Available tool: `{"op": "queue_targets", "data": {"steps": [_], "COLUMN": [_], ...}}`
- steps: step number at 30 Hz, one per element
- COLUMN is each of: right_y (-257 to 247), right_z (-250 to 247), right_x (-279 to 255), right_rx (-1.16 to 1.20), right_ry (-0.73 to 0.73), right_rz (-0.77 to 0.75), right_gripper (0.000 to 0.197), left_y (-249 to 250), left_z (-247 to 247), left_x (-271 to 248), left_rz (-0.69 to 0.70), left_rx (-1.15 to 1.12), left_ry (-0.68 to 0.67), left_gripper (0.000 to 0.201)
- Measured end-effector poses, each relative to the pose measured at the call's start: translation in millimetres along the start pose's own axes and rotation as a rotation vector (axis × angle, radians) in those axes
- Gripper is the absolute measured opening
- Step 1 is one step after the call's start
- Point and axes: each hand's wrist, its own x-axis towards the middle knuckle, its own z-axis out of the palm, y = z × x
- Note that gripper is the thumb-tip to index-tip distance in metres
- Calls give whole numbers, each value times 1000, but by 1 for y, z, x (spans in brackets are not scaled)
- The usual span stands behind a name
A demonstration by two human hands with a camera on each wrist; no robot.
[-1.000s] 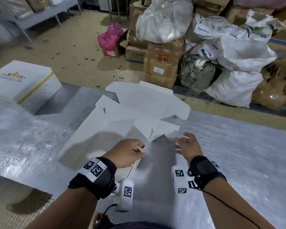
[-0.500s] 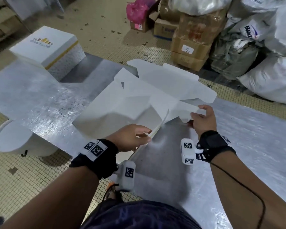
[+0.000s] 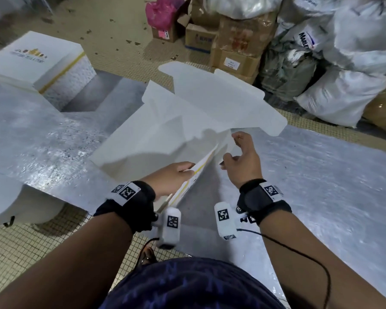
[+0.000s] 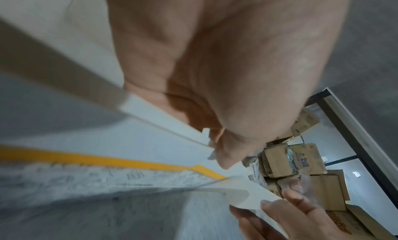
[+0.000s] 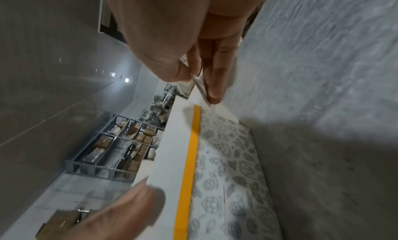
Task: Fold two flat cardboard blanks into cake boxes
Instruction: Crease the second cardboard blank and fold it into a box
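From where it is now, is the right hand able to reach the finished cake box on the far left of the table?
Probably not without leaning over. The right hand pinches the cardboard blank, and that raised blank and the left hand lie between it and the finished box.

A storeroom or warehouse — taped cardboard cartons (image 3: 236,52) are stacked on a small-tiled floor (image 3: 125,52) beside bulging white sacks (image 3: 343,94) and a pink bag (image 3: 163,12). Grey metal shelving (image 5: 116,146) packed with more cartons lines a wall. A metal-topped counter (image 3: 321,175) carries a finished cake box (image 3: 38,63).
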Motion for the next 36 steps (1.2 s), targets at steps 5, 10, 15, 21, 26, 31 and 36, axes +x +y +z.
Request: {"op": "queue_targets", "data": {"steps": [5,10,15,21,26,31,36], "right_y": [-5,-3,2,-1,-9,-15,-13], "right_z": [6,11,15,17,23,30,37], "right_x": [-12,-20,-27,-19,-15,-15,-17], "right_rx": [-7,38,72,-48,47,58,29], "right_ry": [16,-27,-84,-39,-47,-61,-102], "right_rz": [47,-27,-146,-157,-42,-23,-36], "right_gripper": [35,27,41,33,36,37,40], "left_y": [4,2,0,2,5,8,9], "left_z": [1,0,-4,-2,0,2,1], "left_x": [1,3,7,4,5,3,3], "left_rz": [-61,-84,-128,-164,-177,-154,-128], "left_rx": [-57,-74,-147,-160,-162,-142,-129], "left_ry": [12,46,55,-44,-3,61,80], "left_gripper": [36,45,17,31,20,50,46]}}
